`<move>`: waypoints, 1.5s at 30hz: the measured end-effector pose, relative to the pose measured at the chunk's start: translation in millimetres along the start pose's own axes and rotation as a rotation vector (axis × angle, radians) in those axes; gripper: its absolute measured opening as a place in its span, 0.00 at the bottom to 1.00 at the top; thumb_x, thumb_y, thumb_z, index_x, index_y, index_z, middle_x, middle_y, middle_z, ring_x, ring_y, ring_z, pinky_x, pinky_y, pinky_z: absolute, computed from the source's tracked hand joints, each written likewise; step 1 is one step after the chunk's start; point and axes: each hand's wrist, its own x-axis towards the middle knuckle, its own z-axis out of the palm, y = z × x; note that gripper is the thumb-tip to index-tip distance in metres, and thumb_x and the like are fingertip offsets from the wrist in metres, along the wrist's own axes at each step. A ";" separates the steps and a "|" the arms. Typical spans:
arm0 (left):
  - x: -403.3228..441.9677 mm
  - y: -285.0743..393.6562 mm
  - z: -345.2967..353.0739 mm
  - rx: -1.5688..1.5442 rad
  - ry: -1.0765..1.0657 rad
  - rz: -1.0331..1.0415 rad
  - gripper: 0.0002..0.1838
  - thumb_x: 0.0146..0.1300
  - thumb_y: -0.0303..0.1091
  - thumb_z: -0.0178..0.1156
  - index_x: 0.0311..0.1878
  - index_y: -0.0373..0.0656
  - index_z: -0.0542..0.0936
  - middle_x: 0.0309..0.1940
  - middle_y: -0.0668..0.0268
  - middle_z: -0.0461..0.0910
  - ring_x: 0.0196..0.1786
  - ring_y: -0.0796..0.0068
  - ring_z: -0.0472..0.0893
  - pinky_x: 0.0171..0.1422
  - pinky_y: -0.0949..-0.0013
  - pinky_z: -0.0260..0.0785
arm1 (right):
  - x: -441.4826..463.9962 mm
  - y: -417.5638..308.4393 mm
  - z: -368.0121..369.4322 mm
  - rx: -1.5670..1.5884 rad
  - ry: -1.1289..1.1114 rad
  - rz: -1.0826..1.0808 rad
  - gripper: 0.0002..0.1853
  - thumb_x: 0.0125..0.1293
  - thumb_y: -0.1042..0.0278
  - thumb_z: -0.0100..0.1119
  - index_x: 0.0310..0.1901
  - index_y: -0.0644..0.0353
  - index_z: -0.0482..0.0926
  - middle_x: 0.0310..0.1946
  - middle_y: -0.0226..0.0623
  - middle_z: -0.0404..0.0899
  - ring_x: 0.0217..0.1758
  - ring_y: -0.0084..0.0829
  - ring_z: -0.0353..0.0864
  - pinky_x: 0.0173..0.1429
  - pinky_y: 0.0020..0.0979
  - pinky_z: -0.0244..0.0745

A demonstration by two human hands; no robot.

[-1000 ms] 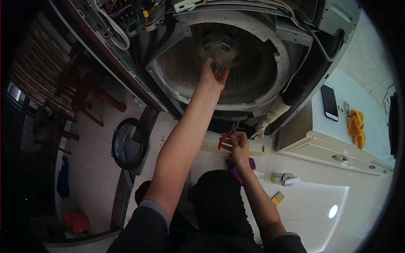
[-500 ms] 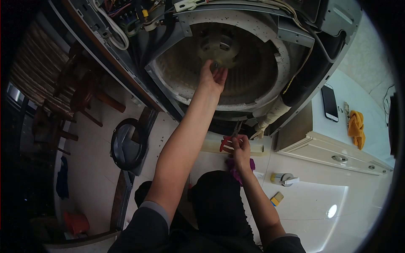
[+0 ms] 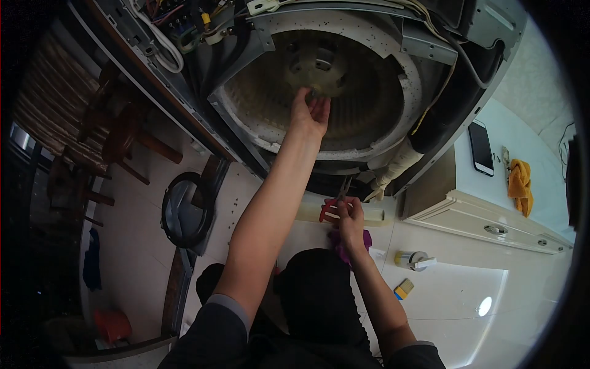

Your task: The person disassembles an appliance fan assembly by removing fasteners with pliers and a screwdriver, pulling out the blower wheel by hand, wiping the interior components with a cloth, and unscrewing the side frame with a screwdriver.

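Observation:
My left hand (image 3: pixel 311 115) reaches into the open front of a washing machine, inside its round tub (image 3: pixel 378 114). Thumb and fingers are pinched around a small dark piece (image 3: pixel 311 94) near the tub's hub; its kind is unclear. Lower down, my right hand (image 3: pixel 350 222) grips red-handled pliers (image 3: pixel 329 211), jaws pointing up toward the machine's lower edge. The tub's pale rim (image 3: pixel 295 26) is speckled with dark spots.
Exposed wires (image 3: pixel 178 21) run along the machine's top. A round door (image 3: pixel 188 209) lies on the floor at left, near wooden stools (image 3: pixel 123 138). Rightward, a cabinet (image 3: pixel 479 215) carries a phone (image 3: pixel 480 147) and an orange cloth (image 3: pixel 520 187). A brush (image 3: pixel 404 289) and purple cloth (image 3: pixel 367 238) lie below.
The view has shifted very slightly. Both hands stay nearly in place; the dark piece in the left hand's pinch shows a little less.

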 end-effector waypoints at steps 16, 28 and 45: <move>-0.7 2.6 -3.6 -0.066 -0.046 -0.099 0.23 0.50 0.37 0.70 0.38 0.33 0.69 0.42 0.56 0.73 0.46 0.62 0.78 0.50 0.64 0.80 | 6.3 12.1 -3.0 -0.007 0.018 0.006 0.07 0.74 0.67 0.43 0.47 0.60 0.64 0.46 0.45 0.81 0.43 0.37 0.85 0.35 0.27 0.78; 2.1 8.6 -6.1 -0.040 -0.079 -0.037 0.19 0.58 0.33 0.65 0.46 0.32 0.72 0.45 0.51 0.76 0.48 0.56 0.80 0.49 0.58 0.82 | 11.1 24.3 -3.2 0.000 0.007 -0.015 0.06 0.73 0.69 0.44 0.46 0.62 0.64 0.45 0.48 0.80 0.45 0.39 0.83 0.44 0.34 0.83; -3.1 13.2 -1.3 -0.147 -0.038 -0.269 0.26 0.56 0.35 0.65 0.50 0.27 0.68 0.48 0.48 0.76 0.49 0.51 0.81 0.50 0.58 0.81 | 11.8 38.2 -20.4 -0.122 -0.016 -0.008 0.06 0.73 0.71 0.44 0.46 0.62 0.63 0.44 0.50 0.80 0.42 0.39 0.84 0.37 0.34 0.83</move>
